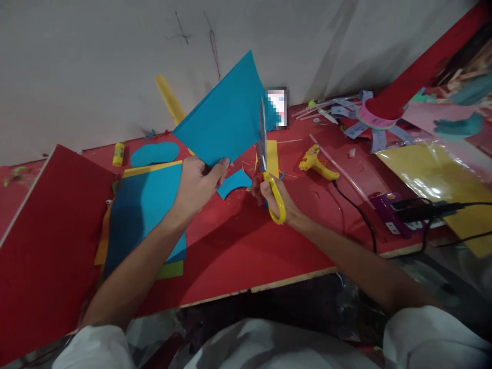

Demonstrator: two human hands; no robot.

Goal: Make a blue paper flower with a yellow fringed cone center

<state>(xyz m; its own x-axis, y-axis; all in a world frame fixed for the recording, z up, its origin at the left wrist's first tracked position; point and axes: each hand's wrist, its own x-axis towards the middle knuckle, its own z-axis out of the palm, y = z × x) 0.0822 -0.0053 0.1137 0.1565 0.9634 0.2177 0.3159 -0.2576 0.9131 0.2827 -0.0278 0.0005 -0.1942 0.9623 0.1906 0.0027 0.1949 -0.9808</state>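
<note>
My left hand [200, 182] pinches the lower edge of a blue sheet of paper [226, 110], raised above the red table [246, 261]. The sheet appears folded or doubled along its upper left edge. In my right hand [282, 197] are yellow-handled scissors [274, 200], with the blades pointing up at the sheet's right side. Whether the blades are apart is hard to make out. Below the sheet lies a curved blue paper scrap [235, 183], near a yellow paper strip [272, 156].
Blue and coloured sheets [146, 205] lie at left, near a glue stick [119, 154] and a blue cutout [156, 154]. To the right are a yellow glue gun [318, 163], a purple power strip [395, 212] and a pink paper ring [376, 115]. A red board [54, 246] stands far left.
</note>
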